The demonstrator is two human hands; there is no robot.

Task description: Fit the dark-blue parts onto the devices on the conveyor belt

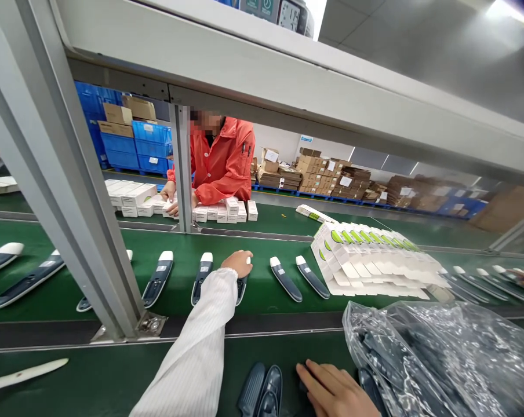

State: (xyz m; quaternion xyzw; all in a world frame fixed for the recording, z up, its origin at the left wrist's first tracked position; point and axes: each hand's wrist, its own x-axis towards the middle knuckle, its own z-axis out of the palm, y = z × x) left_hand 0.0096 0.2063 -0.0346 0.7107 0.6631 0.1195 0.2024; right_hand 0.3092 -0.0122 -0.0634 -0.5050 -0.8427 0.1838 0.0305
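My left hand [237,263] reaches across to the green conveyor belt. Its fingers are closed around a dark blue handheld device [242,289] with a white tip, partly hidden by the hand and sleeve. On the near green surface, my right hand [338,391] has its fingers curled over a dark blue plastic cover [304,382], which is mostly hidden beneath them. Just left of it lie two more dark blue covers [271,391], side by side. Beside my right hand, a clear plastic bag [444,347] holds several similar dark parts.
Several white-tipped devices [283,279] lie spaced along the belt. Unfolded white-and-green cartons [366,258] are stacked there. A metal post [71,145] and overhead beam [288,63] frame the station. Opposite, a person in red [227,162] handles small white boxes [135,196]. A pale flat tool [27,373] lies left.
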